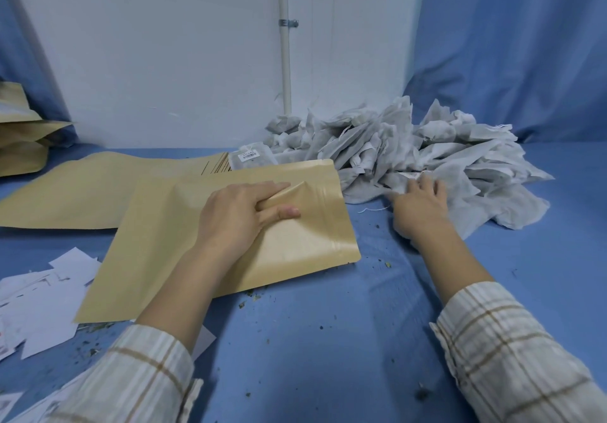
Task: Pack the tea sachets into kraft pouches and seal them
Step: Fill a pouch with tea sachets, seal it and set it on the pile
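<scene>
Pinching the top layer of a kraft pouch [230, 235], my left hand [241, 214] has thumb and fingers curled round a raised fold of paper near the pouch's zip strip. That pouch is flat, tan and matte, lying mid-table on the blue cloth [328, 340] with its mouth turned toward the right edge; I cannot see anything inside it. My right hand [418, 207] rests with fingers spread on the near edge of the tea sachets [410, 146], grasping nothing that I can make out. The sachets are pale grey, crumpled and stringed, heaped toward the far right corner. A stack of flat pouches [98, 186] lies behind the held one, with a labelled packet [251, 158] at its far end. White paper slips [42, 301] litter the near left edge.
</scene>
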Tool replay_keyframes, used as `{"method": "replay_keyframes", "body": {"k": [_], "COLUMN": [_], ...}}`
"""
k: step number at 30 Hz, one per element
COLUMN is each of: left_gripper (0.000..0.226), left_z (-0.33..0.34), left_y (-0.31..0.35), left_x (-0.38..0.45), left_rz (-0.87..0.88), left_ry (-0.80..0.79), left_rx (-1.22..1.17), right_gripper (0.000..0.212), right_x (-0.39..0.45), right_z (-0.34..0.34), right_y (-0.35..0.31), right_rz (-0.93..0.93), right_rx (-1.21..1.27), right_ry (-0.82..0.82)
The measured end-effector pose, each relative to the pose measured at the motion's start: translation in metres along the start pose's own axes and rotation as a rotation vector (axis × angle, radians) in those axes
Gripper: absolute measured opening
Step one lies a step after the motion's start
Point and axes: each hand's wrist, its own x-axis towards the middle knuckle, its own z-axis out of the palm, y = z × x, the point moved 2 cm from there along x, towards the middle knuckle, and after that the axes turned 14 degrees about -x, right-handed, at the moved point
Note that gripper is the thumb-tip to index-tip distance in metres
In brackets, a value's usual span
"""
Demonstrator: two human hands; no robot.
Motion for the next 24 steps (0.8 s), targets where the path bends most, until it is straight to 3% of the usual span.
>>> {"method": "replay_keyframes", "body": {"k": [3,7,9,11,13,17,21,24], "left_gripper": [0.044,0.044,0.046,0.051,0.056,0.046,0.036,0.043], "left_z": [0.0,-0.003,-0.005,-0.007,-0.008,-0.005,0.003,0.001], "left_y": [0.0,0.0,0.0,0.001,0.003,0.012,0.02,0.023], "left_x": [-0.001,-0.001,0.0,0.0,-0.002,-0.004,-0.009,-0.01], "left_rz": [0.0,-0.014,-0.027,-0.025,-0.006,0.071,0.204,0.224], "left_ry": [0.011,0.048,0.07,0.079,0.087,0.11,0.138,0.052], "left_rx": [0.002,-0.019,-0.033,-0.048,-0.096,-0.141,-0.029,-0.086], "right_gripper": [0.04,0.046,0.039,0.028,0.016,0.011,0.022,0.025], "right_x": [0.0,0.0,-0.001,-0.005,-0.008,-0.02,-0.032,-0.038], "right_z": [-0.013,-0.047,-0.059,-0.065,-0.068,-0.066,-0.066,-0.063], "right_y": [0.0,0.017,0.028,0.029,0.02,-0.02,-0.05,-0.048], "right_rz": [0.099,0.193,0.223,0.175,0.037,-0.252,-0.452,-0.55], "right_rx": [0.125,0.804,1.226,1.677,1.909,1.95,1.664,1.67], "right_ry": [0.223,0.359,0.281,0.084,-0.13,-0.395,-0.373,-0.445]}}
